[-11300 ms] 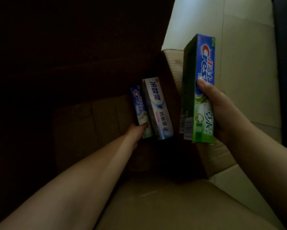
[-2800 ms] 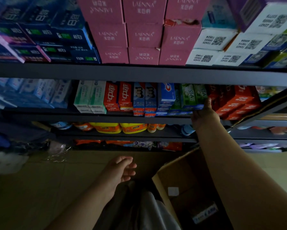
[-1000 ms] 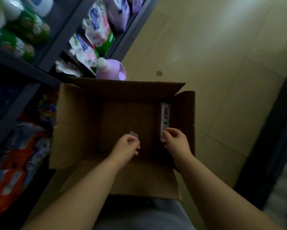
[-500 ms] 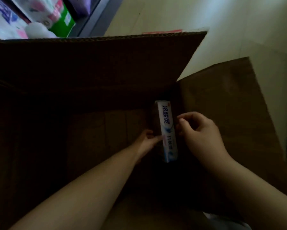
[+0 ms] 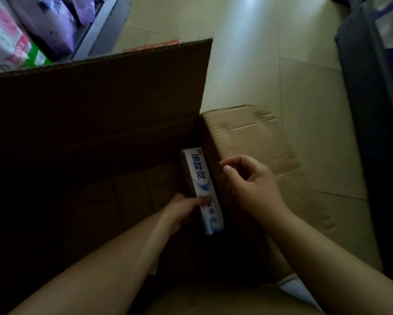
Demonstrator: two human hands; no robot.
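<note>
A white and blue toothpaste box (image 5: pixel 202 185) stands on edge inside an open brown cardboard carton (image 5: pixel 100 123), close against the carton's right wall. My left hand (image 5: pixel 183 211) reaches down into the carton and grips the lower part of the toothpaste box, thumb across its face. My right hand (image 5: pixel 250 185) hovers just right of the box, over the carton's right wall, its fingers loosely curled and holding nothing.
The carton's right flap (image 5: pixel 270 160) lies folded outward over the pale tiled floor (image 5: pixel 259 64). A shelf with purple and pink packs (image 5: pixel 43 26) stands at the top left. A dark shelf unit (image 5: pixel 372 110) runs along the right edge.
My left hand has closed round the lower part of the toothpaste box, which it only touched half a second ago. My right hand has drawn slightly away from the box.
</note>
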